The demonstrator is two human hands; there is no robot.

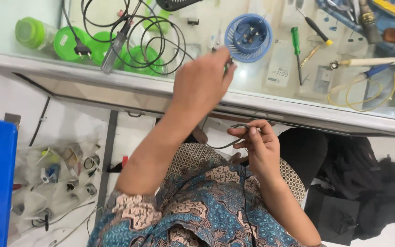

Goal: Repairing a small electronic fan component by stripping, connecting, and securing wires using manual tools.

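The left hand point(202, 82) reached over the glass tabletop point(261, 103), fingers pinched on something small and dark, just beside the round blue part point(248, 31); the right hand point(258, 144) hung below the tabletop's edge, fingers closed on a thin grey cable point(225, 145); a green-handled screwdriver point(296, 45) lay nearby.

Bright, even daylight; mild glare on the glass counter point(270, 98); slight motion blur.

Glossy glass counter point(270, 98) (smooth); rubbery cable point(227, 144)
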